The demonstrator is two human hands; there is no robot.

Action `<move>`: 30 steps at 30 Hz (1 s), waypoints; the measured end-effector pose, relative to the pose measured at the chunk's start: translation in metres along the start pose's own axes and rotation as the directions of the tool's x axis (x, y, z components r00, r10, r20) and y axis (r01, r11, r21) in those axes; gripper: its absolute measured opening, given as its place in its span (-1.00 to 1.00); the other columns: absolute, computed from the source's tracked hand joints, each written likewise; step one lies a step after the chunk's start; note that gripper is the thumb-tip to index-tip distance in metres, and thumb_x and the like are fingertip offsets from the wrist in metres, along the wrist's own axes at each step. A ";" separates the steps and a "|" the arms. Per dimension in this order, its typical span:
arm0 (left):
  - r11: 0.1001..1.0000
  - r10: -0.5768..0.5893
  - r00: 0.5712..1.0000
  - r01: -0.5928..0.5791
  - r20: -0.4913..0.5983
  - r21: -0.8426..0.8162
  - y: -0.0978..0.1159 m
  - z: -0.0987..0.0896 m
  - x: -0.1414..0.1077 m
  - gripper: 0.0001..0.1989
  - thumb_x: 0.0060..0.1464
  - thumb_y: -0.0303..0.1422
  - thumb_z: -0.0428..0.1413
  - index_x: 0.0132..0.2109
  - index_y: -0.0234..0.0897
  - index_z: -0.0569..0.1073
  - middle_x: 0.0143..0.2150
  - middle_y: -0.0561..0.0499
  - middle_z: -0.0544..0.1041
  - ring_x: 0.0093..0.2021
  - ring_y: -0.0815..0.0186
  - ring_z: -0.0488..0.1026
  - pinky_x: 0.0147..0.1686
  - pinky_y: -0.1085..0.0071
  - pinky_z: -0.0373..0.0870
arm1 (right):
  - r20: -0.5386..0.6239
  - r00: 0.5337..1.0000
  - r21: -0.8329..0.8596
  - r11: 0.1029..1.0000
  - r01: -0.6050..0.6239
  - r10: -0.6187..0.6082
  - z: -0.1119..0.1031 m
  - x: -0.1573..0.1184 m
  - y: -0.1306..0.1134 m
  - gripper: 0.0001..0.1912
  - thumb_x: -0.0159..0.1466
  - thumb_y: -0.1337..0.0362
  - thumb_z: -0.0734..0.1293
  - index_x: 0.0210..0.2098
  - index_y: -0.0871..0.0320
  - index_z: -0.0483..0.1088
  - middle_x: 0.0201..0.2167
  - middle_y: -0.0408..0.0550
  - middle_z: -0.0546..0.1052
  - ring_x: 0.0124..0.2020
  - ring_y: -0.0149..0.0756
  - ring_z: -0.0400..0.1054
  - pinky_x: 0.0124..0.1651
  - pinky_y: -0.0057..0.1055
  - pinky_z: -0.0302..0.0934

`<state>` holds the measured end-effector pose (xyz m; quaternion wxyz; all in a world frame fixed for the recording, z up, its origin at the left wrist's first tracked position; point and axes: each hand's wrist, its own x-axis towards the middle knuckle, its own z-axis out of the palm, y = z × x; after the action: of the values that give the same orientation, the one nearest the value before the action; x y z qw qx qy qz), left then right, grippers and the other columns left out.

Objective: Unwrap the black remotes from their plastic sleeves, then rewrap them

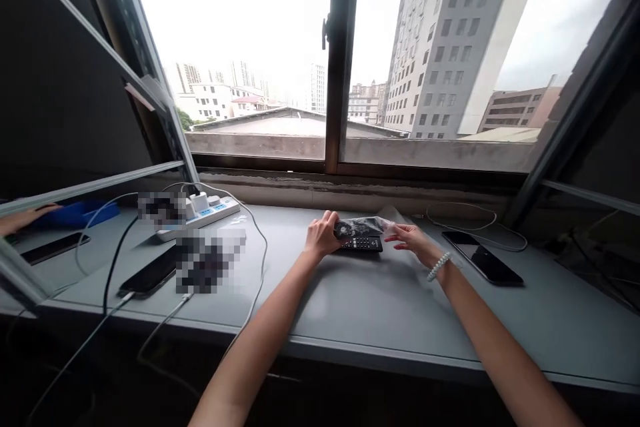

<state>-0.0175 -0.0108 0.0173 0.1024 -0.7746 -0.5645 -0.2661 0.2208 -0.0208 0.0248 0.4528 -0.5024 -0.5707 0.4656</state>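
Note:
Over the grey tabletop (340, 307), my left hand (323, 235) is closed round the left end of a black remote control (357, 227) that looks partly covered by a clear plastic bag (384, 225). My right hand (410, 239), wearing a pale beaded or coiled bracelet, pinches the bag's right end. A second black remote control (367, 244) with light buttons lies just below, close to my left hand's fingers. My left hand hides the left ends of both remotes.
To the right lies a black smartphone (483, 258) with a white cable behind it. At left are a white power strip (205, 215), another dark phone (150, 270), trailing cables and blurred-out patches. Another person's hand (30, 217) reaches toward a blue tray (85, 213). Windows stand behind the table.

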 end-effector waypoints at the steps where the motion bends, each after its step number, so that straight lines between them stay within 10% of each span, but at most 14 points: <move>1: 1.000 0.017 1.000 -0.017 0.001 -0.007 -0.001 0.001 -0.001 -0.57 -0.07 -0.01 0.13 -0.16 -0.19 0.31 -0.15 0.02 0.40 -0.30 0.24 0.41 -0.26 0.36 0.24 | 0.016 1.000 -0.006 1.000 -0.009 0.009 0.001 -0.001 0.001 -0.64 0.00 -0.01 0.38 -0.39 0.15 0.52 -0.28 0.04 0.55 -0.27 -0.21 0.43 -0.38 -0.44 0.23; 6: 0.994 0.107 0.994 -0.107 -0.022 0.002 -0.007 -0.002 -0.002 -0.34 -0.14 0.11 0.15 0.04 -0.14 0.29 -0.12 -0.02 0.38 -0.16 0.20 0.38 -0.15 0.33 0.18 | 0.000 0.999 -0.086 0.995 -0.049 0.049 0.008 -0.003 0.003 -0.65 -0.07 0.02 0.43 -0.41 0.16 0.54 -0.32 0.06 0.55 -0.22 -0.19 0.41 -0.39 -0.46 0.22; 18: 0.997 0.032 0.998 -0.029 -0.052 0.065 -0.026 -0.008 0.006 -0.60 -0.01 -0.03 0.14 -0.15 -0.23 0.34 -0.15 -0.04 0.38 -0.13 0.21 0.34 -0.08 0.34 0.14 | -0.199 0.977 0.081 0.992 0.093 -0.076 0.003 0.014 0.012 -0.62 -0.11 0.06 0.46 -0.36 0.14 0.52 -0.13 0.02 0.50 -0.11 -0.16 0.36 -0.44 -0.46 0.29; 30: 0.917 -0.373 0.925 0.354 -0.079 -0.186 -0.023 -0.005 0.009 -0.62 0.24 -0.07 -0.22 -0.20 -0.24 0.32 -0.27 -0.04 0.47 -0.27 0.22 0.43 -0.27 0.37 0.26 | -0.665 0.737 0.240 0.969 0.058 0.120 -0.022 0.028 0.019 -0.62 0.26 -0.02 0.04 -0.06 0.05 0.14 -0.38 -0.10 0.32 -0.56 -0.42 0.25 -0.56 -0.45 0.24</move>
<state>-0.0386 0.0026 0.0230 0.0171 -0.6459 -0.6674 -0.3703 0.2435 0.0097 0.0106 0.6791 -0.5864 -0.2976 0.3262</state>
